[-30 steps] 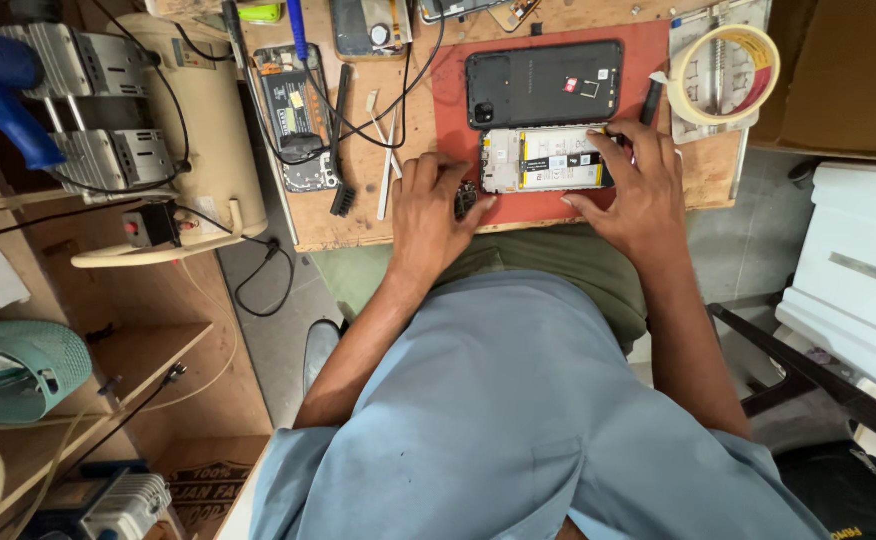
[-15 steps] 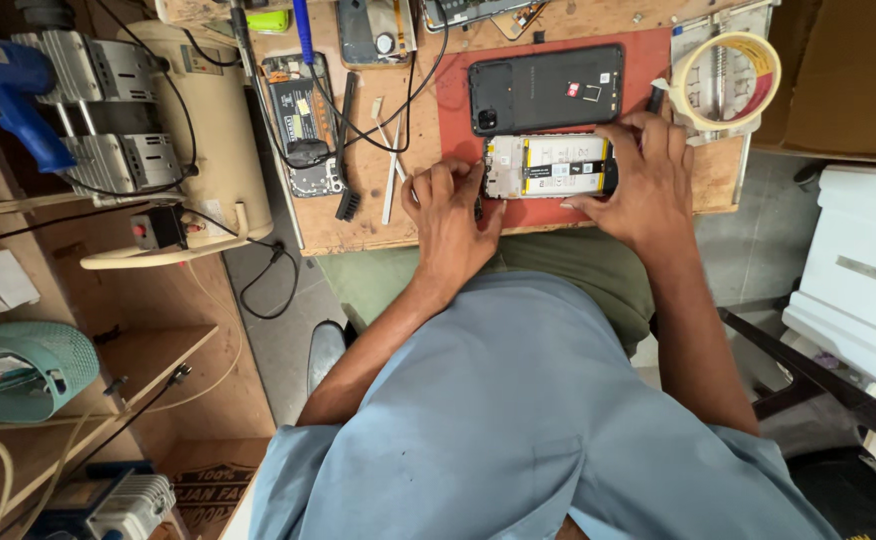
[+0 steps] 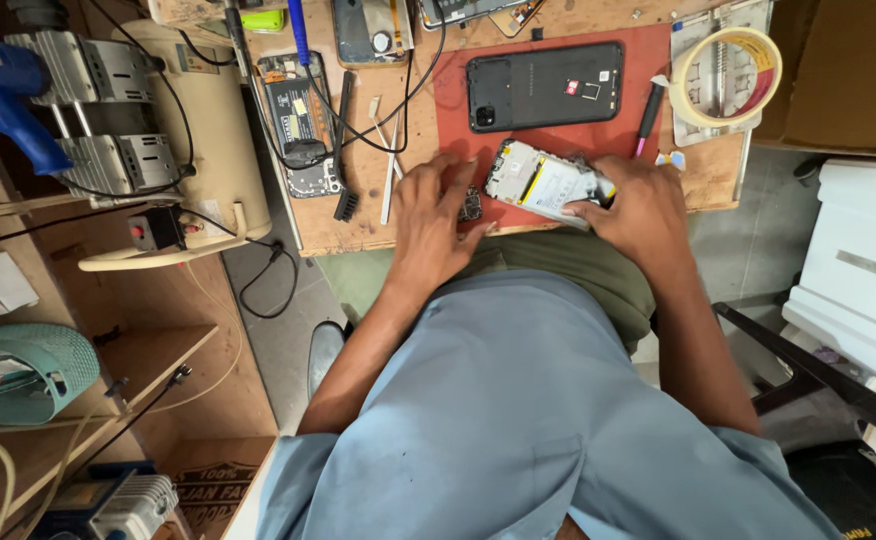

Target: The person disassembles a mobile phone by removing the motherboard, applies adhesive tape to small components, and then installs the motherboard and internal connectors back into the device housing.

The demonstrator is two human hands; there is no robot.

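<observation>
The left hand (image 3: pixel 436 222) lies flat on the red mat (image 3: pixel 648 70), fingers spread, gripping nothing, a small dark part (image 3: pixel 471 204) at its 3 o'clock. The opened phone (image 3: pixel 543 182) lies tilted at the mat's 6 o'clock edge. The right hand (image 3: pixel 636 205) pinches its right end.

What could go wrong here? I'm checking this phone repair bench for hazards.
The opened phone sits tilted at the bench's near edge, gripped only by the right hand; it might slip off. The small circuit part by the left hand could be knocked to the floor.
</observation>
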